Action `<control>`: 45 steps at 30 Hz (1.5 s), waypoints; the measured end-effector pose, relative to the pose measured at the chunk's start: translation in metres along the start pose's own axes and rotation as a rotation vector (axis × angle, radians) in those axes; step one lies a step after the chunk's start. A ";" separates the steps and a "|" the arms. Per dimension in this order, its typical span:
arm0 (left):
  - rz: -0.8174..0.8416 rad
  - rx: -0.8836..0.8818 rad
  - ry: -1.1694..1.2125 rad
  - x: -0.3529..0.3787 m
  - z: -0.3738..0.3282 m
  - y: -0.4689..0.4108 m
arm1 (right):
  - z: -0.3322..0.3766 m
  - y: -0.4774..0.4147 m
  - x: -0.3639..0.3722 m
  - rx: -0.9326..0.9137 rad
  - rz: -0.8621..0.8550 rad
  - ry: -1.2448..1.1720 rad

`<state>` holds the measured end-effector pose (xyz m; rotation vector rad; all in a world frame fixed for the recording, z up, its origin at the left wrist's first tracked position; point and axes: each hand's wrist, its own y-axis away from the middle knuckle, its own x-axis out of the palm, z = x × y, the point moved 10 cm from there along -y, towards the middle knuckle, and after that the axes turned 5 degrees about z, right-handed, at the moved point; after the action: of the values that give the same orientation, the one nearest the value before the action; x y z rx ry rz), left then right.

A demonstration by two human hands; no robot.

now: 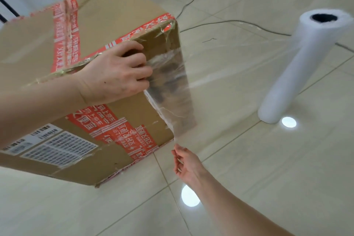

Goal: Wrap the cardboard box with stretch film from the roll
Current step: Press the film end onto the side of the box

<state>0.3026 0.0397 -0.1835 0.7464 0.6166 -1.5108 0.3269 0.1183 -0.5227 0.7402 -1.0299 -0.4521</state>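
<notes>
Film (172, 90) runs from the roll (298, 67) across to the box (86, 74), and everything I do here is about keeping that first end from slipping. The box sits on the tiled floor (249, 178), a large carton with red tape (65, 40) across its top and a label (49, 147) on the side nearest me. The roll stands upright on the floor, well apart from the box, so the sheet can pull off as I work.

My left hand (116, 74) lies flat against the box near its corner, fingers (139, 63) curled and pressing the bunched end of the film against the cardboard. It is a pin more than a pinch: the film has nothing to cling to yet, so I judge it needs that pressure until a full turn laps over it.

My right hand (186, 163) is low beside the bottom corner, loosely open, fingertips up at the lower edge of the sheet. Whether they actually have hold of that edge I cannot tell; the film is too clear there. I keep it down there to draw the bottom edge taut and flat.

Wrapping has barely begun.
</notes>
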 end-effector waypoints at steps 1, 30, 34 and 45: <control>0.002 0.024 -0.061 -0.001 -0.005 0.001 | -0.002 -0.001 -0.001 0.008 -0.007 0.003; 0.293 0.091 -0.573 0.043 -0.013 -0.009 | -0.008 -0.006 -0.011 0.038 0.004 0.008; 0.463 0.111 -0.694 0.052 -0.009 0.004 | -0.012 -0.007 -0.013 0.045 -0.002 0.005; 0.551 0.071 -0.515 0.055 -0.005 0.006 | -0.009 -0.016 0.000 0.040 -0.059 -0.045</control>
<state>0.3082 0.0070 -0.2285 0.4920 -0.0381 -1.1413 0.3351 0.1104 -0.5377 0.8004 -1.0644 -0.5019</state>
